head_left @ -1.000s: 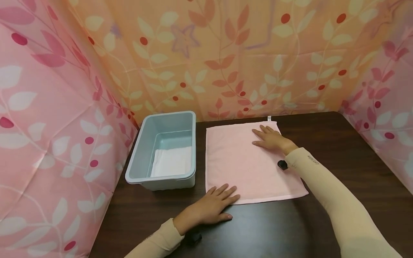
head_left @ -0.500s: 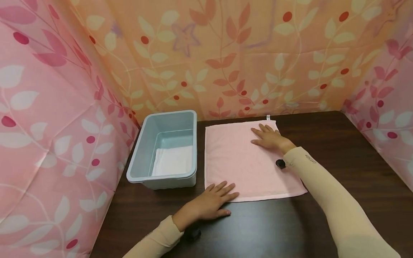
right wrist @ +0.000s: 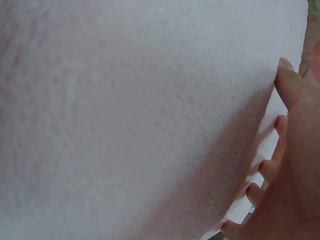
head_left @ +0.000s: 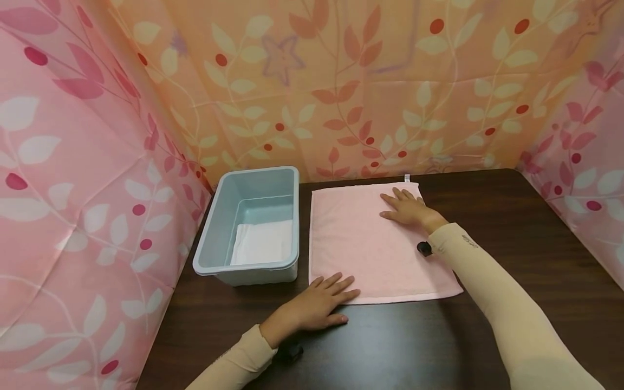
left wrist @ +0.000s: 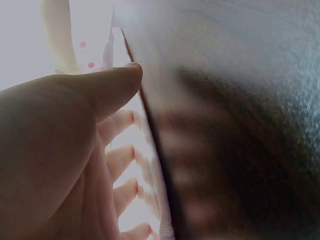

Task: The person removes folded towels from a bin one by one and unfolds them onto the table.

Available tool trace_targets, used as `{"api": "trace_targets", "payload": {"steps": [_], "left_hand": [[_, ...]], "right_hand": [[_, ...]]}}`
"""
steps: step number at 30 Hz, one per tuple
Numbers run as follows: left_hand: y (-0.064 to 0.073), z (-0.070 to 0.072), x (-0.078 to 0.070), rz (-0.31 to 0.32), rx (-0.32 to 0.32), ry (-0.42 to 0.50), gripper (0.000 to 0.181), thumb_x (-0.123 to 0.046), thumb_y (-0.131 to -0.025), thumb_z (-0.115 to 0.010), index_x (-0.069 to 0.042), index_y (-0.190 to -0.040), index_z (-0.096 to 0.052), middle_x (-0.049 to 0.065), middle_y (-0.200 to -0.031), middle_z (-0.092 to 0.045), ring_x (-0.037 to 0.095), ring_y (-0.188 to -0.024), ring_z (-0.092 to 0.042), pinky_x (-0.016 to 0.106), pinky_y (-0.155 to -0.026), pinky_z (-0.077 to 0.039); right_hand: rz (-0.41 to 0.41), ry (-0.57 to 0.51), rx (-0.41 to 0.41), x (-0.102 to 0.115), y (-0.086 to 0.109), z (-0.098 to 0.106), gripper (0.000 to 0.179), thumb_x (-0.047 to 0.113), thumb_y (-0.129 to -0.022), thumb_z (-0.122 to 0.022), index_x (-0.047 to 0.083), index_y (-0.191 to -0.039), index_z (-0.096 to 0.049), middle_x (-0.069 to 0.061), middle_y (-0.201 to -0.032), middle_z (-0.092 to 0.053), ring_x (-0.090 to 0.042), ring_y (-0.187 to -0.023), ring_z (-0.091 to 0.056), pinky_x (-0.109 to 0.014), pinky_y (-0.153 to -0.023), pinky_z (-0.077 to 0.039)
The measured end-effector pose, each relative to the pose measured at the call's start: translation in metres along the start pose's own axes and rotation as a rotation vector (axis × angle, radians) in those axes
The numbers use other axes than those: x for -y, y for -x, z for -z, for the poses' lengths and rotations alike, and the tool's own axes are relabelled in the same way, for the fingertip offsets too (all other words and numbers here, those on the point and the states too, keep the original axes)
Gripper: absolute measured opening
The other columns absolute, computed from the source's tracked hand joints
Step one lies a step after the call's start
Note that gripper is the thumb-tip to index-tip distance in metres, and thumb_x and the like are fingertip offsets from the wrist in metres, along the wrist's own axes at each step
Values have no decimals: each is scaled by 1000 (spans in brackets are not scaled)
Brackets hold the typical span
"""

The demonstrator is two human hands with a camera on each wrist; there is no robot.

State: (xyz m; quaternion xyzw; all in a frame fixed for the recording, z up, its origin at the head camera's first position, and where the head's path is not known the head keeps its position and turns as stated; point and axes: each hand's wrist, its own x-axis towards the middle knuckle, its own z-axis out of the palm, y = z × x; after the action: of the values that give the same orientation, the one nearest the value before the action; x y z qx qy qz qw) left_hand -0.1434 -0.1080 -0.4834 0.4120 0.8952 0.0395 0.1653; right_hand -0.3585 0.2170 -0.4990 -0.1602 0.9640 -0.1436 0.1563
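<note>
A pink towel (head_left: pixel 361 244) lies spread flat on the dark wooden table (head_left: pixel 390 346), a small white tag (head_left: pixel 407 177) at its far edge. My left hand (head_left: pixel 317 306) rests at the towel's near left corner, fingers spread on the cloth and thumb over the bare table. In the left wrist view the fingertips (left wrist: pixel 131 152) touch the towel near its edge. Farther back, my right hand (head_left: pixel 407 208) lies with spread fingers on the towel's far right part. The right wrist view shows its fingertips (right wrist: pixel 267 169) on the pink cloth (right wrist: pixel 125 110).
Left of the towel stands a light blue plastic tub (head_left: pixel 294 216) with a folded white cloth (head_left: pixel 263 242) inside. Behind the table hangs an orange leaf-patterned curtain (head_left: pixel 341 81); pink patterned curtains (head_left: pixel 97 162) close off the sides.
The view has shifted very slightly. Both hands stay in the same places on the towel, and the towel and tub have not moved.
</note>
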Motion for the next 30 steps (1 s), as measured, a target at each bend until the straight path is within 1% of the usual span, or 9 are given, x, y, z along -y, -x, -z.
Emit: {"api": "trace_targets", "payload": {"steps": [6, 10, 12, 15, 17, 20, 25, 28, 30], "left_hand": [[1, -2, 0, 2, -8, -9, 63, -51, -101, -47, -33, -157, -26, -3, -168, -18, 24, -156, -17, 54, -121, -27], [1, -2, 1, -7, -29, -21, 63, -50, -101, -46, -31, -157, -26, -2, -168, -19, 25, -156, -17, 52, -122, -26], [2, 1, 0, -15, -46, -26, 63, -50, -101, -47, -31, -157, -26, 0, -168, -19, 26, -156, -17, 51, -123, -26], [7, 10, -2, -27, -93, -46, 64, -48, -101, -49, -29, -157, -27, 2, -167, -22, 28, -155, -21, 50, -122, -28], [12, 17, -4, -31, -132, -67, 64, -47, -100, -51, -27, -157, -28, 3, -166, -24, 28, -155, -23, 48, -122, -30], [24, 32, -10, -26, -203, -104, 65, -47, -100, -53, -27, -157, -29, 1, -166, -26, 25, -154, -24, 45, -121, -33], [53, 61, -19, -27, -342, -117, 66, -47, -99, -53, -29, -157, -27, -3, -165, -26, 21, -155, -22, 43, -122, -32], [71, 77, -14, -8, -467, -113, 67, -42, -99, -56, -28, -157, -27, -3, -166, -26, 21, -155, -23, 47, -121, -32], [83, 86, -5, 41, -546, -102, 68, -39, -98, -59, -26, -157, -28, -2, -166, -24, 24, -155, -23, 49, -121, -31]], "right_hand": [[12, 7, -6, 4, 2, 2, 74, 55, -101, -42, 18, -160, -17, -24, -166, -3, -53, -150, -1, -78, -113, -3], [14, 2, -4, 3, 1, 3, 76, 58, -100, -42, 18, -160, -17, -24, -166, -4, -54, -150, -2, -77, -113, -4], [26, -6, -12, 5, 1, 5, 76, 57, -100, -44, 17, -160, -18, -25, -166, -5, -55, -149, -4, -78, -113, -5], [67, -30, -44, 14, 2, 12, 75, 52, -99, -50, 15, -159, -22, -26, -165, -8, -55, -149, -8, -77, -114, -9], [110, -56, -72, 23, 2, 16, 74, 49, -98, -54, 14, -157, -26, -27, -164, -11, -54, -149, -11, -75, -114, -14], [194, -108, -111, 42, 1, 22, 73, 49, -96, -58, 13, -155, -33, -24, -162, -23, -48, -149, -21, -69, -117, -20], [339, -235, -175, 88, 1, 34, 67, 45, -93, -66, 11, -147, -47, -16, -150, -48, -37, -138, -46, -57, -115, -35], [416, -326, -222, 118, 2, 41, 59, 37, -91, -70, 10, -141, -54, -13, -141, -58, -34, -127, -56, -55, -109, -43], [463, -372, -253, 137, 1, 45, 54, 33, -91, -71, 9, -137, -58, -12, -136, -63, -33, -123, -60, -52, -106, -47]]}}
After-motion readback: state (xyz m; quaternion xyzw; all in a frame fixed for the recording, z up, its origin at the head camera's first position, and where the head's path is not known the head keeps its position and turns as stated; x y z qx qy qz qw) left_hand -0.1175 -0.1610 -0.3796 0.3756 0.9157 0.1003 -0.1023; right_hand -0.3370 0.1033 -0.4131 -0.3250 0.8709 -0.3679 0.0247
